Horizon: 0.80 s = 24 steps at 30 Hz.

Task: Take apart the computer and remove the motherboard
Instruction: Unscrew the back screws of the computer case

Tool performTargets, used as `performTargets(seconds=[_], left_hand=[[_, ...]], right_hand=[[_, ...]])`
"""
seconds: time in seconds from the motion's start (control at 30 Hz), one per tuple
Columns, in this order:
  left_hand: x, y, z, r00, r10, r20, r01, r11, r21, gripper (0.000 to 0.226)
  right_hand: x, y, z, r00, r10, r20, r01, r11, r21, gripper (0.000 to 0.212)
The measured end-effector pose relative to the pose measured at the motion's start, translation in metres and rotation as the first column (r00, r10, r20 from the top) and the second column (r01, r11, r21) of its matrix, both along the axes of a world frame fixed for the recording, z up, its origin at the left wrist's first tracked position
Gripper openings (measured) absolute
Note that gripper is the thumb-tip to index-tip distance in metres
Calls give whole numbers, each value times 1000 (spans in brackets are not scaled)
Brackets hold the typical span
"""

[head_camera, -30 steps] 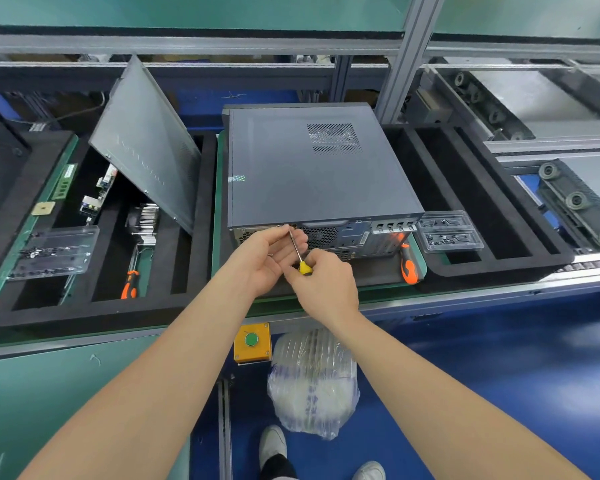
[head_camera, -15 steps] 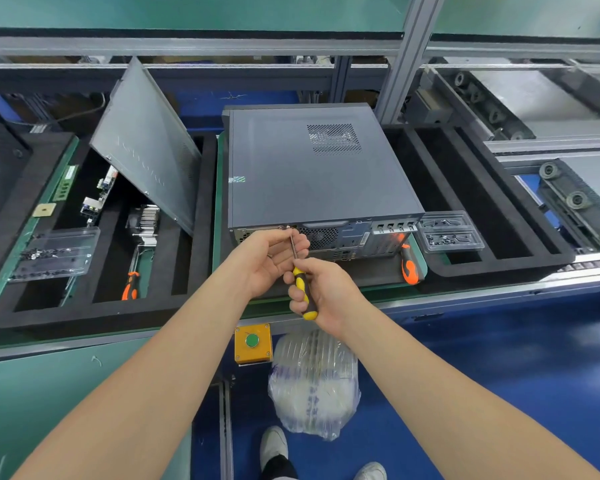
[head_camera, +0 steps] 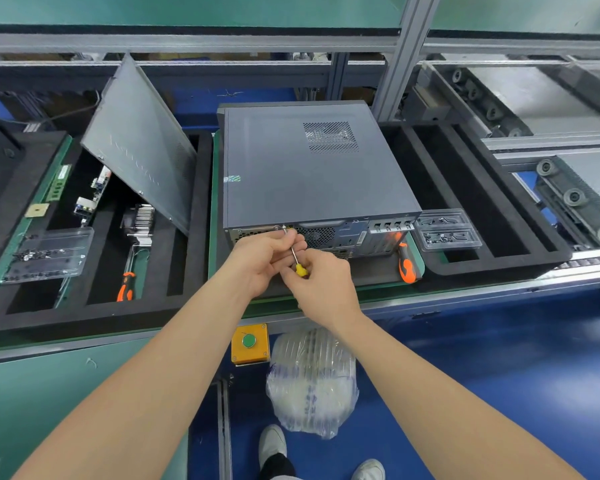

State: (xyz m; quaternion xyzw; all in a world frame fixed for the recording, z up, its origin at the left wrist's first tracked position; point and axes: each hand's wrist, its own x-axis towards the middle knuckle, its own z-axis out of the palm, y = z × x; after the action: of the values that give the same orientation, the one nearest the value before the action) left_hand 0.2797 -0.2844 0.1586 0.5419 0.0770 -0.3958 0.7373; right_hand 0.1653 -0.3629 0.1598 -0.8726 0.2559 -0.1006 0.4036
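The computer [head_camera: 312, 171] lies on the black foam tray [head_camera: 201, 188]. At its near face, the right hand [head_camera: 321, 284] grips a yellow-handled screwdriver [head_camera: 296, 256]; the left hand [head_camera: 265, 256] pinches its shaft. The tip could slip and round the screw if it tilts.

one view only: a wide-angle cam worn on the person's head. it faces forward and steeply down across the near edge of the bench. the computer case [head_camera: 312, 168] sits centre frame, close, within arm's reach. the wearer's white shoes [head_camera: 272, 441] show at the bottom edge. the aluminium frame rail [head_camera: 187, 41] runs along the top, well behind the case.
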Motion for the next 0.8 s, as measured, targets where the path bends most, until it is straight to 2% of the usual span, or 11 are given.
performTargets(seconds=[0.03,0.07,0.13,0.2,0.23,0.3,0.37,0.53,0.6,0.67,0.8], left_hand=[[0,-1,0,1000,-3,-3,3,1000,-5,28],[1,-1,1,1000,-8,-10,8,1000,-13,26],[1,-1,2,999,-31,-16,31,999,-16,22],[3,1,2,998,-59,-19,58,998,-20,20],[4,2,2,997,-70,-24,69,997,-27,19],[5,4,3,996,-87,-37,85,995,-44,19],[6,5,5,993,-103,-51,100,993,-66,20],[8,8,5,987,-115,-115,99,986,-132,23],[7,7,5,988,-70,-134,51,989,-139,22],[6,5,4,988,-14,-151,-8,989,-148,21],[5,2,3,985,16,-172,-40,989,-141,20]], right_hand=[[-1,-2,0,999,-35,-4,35,966,256,18],[-3,-3,1,998,-47,-45,63,847,528,22],[-11,-4,2,991,37,-126,93,481,872,38],[-18,-8,0,985,140,-96,69,186,980,47],[-20,-10,0,986,158,-55,42,88,995,48],[-21,-14,-1,987,158,6,-7,2,1000,46],[-19,-14,0,986,165,31,-41,63,997,39],[-12,-8,0,993,117,-16,-42,475,879,31],[-10,-4,-1,996,71,-61,7,597,802,32],[-8,-2,-3,997,17,-79,47,679,733,37],[-4,1,-9,995,-56,-82,96,769,633,46]])
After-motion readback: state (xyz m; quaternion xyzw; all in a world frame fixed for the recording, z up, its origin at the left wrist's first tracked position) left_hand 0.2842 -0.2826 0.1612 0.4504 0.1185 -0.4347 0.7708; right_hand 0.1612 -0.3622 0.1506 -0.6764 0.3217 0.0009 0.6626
